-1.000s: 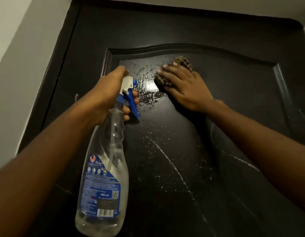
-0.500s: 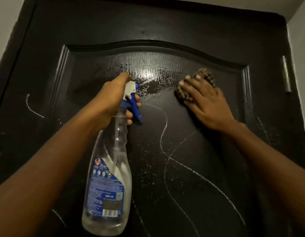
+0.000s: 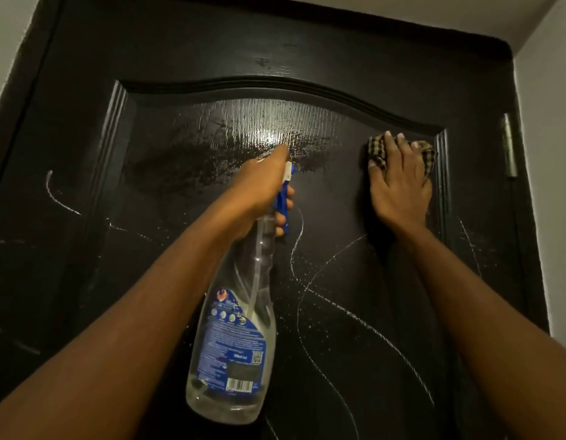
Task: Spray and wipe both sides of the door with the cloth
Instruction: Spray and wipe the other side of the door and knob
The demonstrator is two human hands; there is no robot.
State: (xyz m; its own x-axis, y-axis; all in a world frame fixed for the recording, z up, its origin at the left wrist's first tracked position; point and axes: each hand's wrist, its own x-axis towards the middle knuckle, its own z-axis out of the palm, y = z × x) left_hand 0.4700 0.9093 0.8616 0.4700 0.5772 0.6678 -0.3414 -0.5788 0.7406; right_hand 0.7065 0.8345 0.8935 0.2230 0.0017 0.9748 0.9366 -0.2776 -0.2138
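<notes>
A black panelled door [image 3: 186,173] fills the view, wet and shiny near the top of its panel, with white chalk-like lines and droplets lower down. My left hand [image 3: 259,188] grips the neck of a clear spray bottle [image 3: 237,328] with a blue trigger, fingers curled round the trigger, the bottle hanging down. My right hand [image 3: 399,185] presses a checked cloth [image 3: 377,150] flat against the door at the panel's upper right corner, fingers spread over it.
A metal hinge [image 3: 508,147] sits on the door's right edge beside a white wall [image 3: 548,154]. Another white wall [image 3: 8,33] borders the door frame at the upper left. Raised moulding [image 3: 275,87] arches over the panel.
My right hand has slid the cloth from the panel's middle to its upper right corner. The left hand with the bottle stayed near the centre. The view shifted left to right across the door.
</notes>
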